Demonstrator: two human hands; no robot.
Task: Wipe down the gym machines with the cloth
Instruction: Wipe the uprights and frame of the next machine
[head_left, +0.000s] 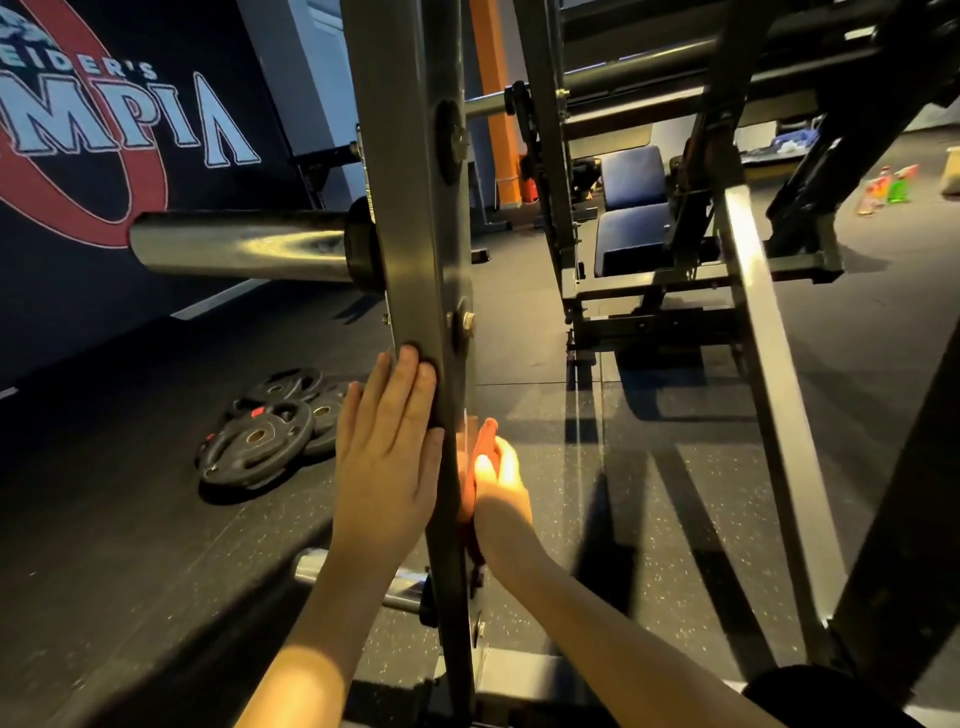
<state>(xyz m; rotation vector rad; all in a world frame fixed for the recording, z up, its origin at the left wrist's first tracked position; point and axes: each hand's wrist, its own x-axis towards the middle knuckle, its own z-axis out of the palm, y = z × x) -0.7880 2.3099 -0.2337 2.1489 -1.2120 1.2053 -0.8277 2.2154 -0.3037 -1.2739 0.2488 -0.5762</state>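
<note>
1. My left hand (389, 457) lies flat on the machine's upright post (415, 234), fingers straight, probably to steady me.
2. My right hand (501, 499) presses the red cloth (485, 436) against the post's other side. With the glare I can't tell if those fingers curl.

Head-worn, down, close on machine post (415, 234)

Dim gym, patchy hard light.
A warm patch burns on the right hand (501, 499); long shadows stripe the floor (675, 519) beyond it; edges bend.
</note>
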